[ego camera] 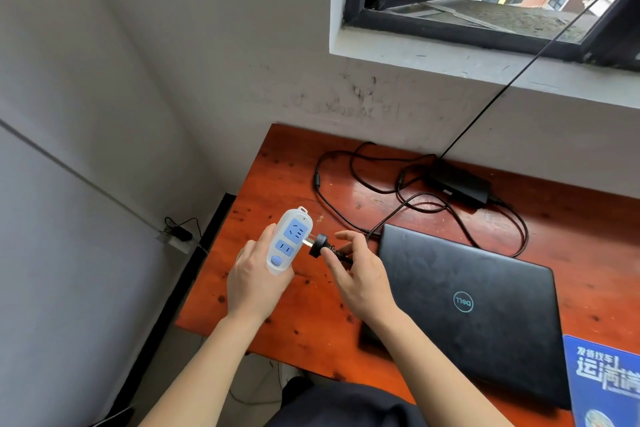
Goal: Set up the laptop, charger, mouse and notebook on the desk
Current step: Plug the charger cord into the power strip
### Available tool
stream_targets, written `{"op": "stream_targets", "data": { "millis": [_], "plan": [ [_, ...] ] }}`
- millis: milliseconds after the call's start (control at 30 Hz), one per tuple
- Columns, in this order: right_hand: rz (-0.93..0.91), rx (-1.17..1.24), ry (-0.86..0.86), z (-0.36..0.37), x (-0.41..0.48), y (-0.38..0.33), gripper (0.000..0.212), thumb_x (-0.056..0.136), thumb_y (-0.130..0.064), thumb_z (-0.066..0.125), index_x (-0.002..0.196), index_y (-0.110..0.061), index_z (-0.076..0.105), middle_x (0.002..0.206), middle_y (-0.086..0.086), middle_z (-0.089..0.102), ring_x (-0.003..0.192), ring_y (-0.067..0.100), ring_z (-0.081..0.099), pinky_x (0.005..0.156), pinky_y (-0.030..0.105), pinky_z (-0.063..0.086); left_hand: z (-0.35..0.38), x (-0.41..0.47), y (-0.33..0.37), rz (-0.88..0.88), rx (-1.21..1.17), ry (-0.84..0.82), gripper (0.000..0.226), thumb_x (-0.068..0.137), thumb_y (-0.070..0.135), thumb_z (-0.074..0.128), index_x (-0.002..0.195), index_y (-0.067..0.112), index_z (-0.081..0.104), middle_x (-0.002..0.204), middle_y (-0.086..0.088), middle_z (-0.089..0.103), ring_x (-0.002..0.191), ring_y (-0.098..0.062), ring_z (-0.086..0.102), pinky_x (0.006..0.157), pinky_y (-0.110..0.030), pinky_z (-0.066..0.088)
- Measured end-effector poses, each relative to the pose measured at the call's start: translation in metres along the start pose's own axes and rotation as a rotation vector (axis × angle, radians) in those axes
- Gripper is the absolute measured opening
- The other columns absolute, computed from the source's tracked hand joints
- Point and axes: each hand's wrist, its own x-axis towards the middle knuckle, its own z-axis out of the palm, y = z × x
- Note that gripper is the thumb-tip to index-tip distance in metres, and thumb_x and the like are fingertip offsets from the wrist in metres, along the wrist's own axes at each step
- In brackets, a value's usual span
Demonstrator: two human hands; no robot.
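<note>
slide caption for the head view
Left hand holds a power strip; right hand holds the charger plug at its socket.

The closed matte-black laptop (474,288) has "DELL" in pale letters inside a thin ring on its lid, and the word reads upside down from the head camera. The flat blue printed cover (602,388) at the lower right carries white Chinese characters. A small line reads "发货找车", and the larger "运满满" below it is cut by the frame edge.

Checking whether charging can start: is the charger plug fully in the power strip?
Not fully in: bare prongs show between plug and power strip. The left hand holds the strip, the right hand pinches the plug.
</note>
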Motion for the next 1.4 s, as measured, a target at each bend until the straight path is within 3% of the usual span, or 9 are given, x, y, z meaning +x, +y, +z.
{"op": "stream_targets", "data": {
  "millis": [267,467,667,867,1000,1133,1233,1300,1400],
  "plan": [
    [-0.159,-0.07,-0.021,-0.011,0.011,0.004,0.039,0.088,-0.045,0.067,0.123,-0.048,0.048,0.107,-0.024,0.057,0.091,0.0,0.057,0.07,0.01,0.045,-0.004,0.01,-0.006,-0.055,-0.017,0.027,0.077,0.08,0.035,0.08,0.145,0.023,0.04,0.105,0.002,0.058,0.088,-0.013,0.059,0.061,-0.026,0.057],
    [-0.153,-0.012,0.057,-0.021,0.023,0.003,0.028,0.09,-0.05,0.064,0.116,-0.039,0.063,0.099,-0.024,0.066,0.093,-0.004,0.061,0.076,0.008,0.044,-0.005,0.013,-0.009,-0.066,-0.021,0.042,0.078,0.079,0.037,0.081,0.144,0.023,0.04,0.105,0.003,0.057,0.086,-0.013,0.059,0.058,-0.021,0.053],
    [-0.096,0.003,0.048,-0.027,0.039,-0.003,0.021,0.099,-0.045,0.056,0.107,-0.031,0.07,0.075,-0.036,0.06,0.071,-0.005,0.059,0.061,0.009,0.039,-0.007,0.015,-0.006,-0.042,-0.028,0.054,0.077,0.08,0.035,0.081,0.144,0.021,0.041,0.107,0.001,0.059,0.089,-0.013,0.06,0.06,-0.026,0.057],
    [0.004,0.072,-0.048,-0.029,0.044,-0.003,0.026,0.101,-0.047,0.051,0.101,-0.03,0.07,0.063,-0.023,0.056,0.062,-0.001,0.05,0.057,0.016,0.038,-0.012,0.017,0.005,0.027,-0.017,0.068,0.078,0.079,0.034,0.082,0.144,0.02,0.042,0.104,0.0,0.058,0.089,-0.015,0.059,0.058,-0.026,0.057],
    [-0.006,0.093,-0.011,-0.032,0.041,-0.009,0.019,0.096,-0.053,0.056,0.103,-0.037,0.062,0.068,-0.026,0.06,0.062,-0.001,0.052,0.057,0.012,0.04,-0.015,0.019,0.011,0.057,-0.026,0.073,0.079,0.078,0.032,0.083,0.144,0.019,0.042,0.103,-0.001,0.057,0.088,-0.016,0.059,0.058,-0.028,0.058],
    [-0.121,-0.049,0.032,-0.035,0.036,-0.01,0.037,0.089,-0.054,0.064,0.119,-0.04,0.048,0.07,-0.013,0.058,0.066,0.006,0.056,0.06,0.015,0.043,-0.016,0.021,0.013,0.048,-0.02,0.063,0.079,0.079,0.033,0.082,0.145,0.02,0.041,0.105,-0.001,0.057,0.09,-0.016,0.059,0.061,-0.031,0.059],
    [-0.236,-0.202,0.114,-0.039,0.039,-0.011,0.03,0.092,-0.037,0.069,0.118,-0.032,0.057,0.082,-0.014,0.059,0.068,0.008,0.057,0.064,0.026,0.049,-0.016,0.021,0.014,0.037,-0.036,0.066,0.079,0.077,0.033,0.082,0.144,0.02,0.041,0.106,0.0,0.057,0.091,-0.014,0.058,0.061,-0.026,0.055],
    [-0.283,-0.22,0.122,-0.041,0.04,-0.011,0.029,0.094,-0.035,0.068,0.12,-0.026,0.062,0.097,-0.007,0.062,0.075,0.015,0.061,0.067,0.035,0.054,-0.018,0.023,0.015,0.021,-0.05,0.086,0.081,0.077,0.032,0.084,0.144,0.018,0.042,0.108,0.0,0.056,0.092,-0.013,0.058,0.061,-0.02,0.051],
    [-0.329,-0.238,0.086,-0.041,0.042,-0.01,0.03,0.095,-0.036,0.065,0.121,-0.02,0.065,0.098,-0.003,0.058,0.075,0.019,0.061,0.065,0.036,0.055,-0.019,0.025,0.016,0.007,-0.056,0.106,0.077,0.076,0.034,0.083,0.141,0.015,0.045,0.106,0.0,0.055,0.092,-0.014,0.058,0.061,-0.014,0.044]
  ]
}}
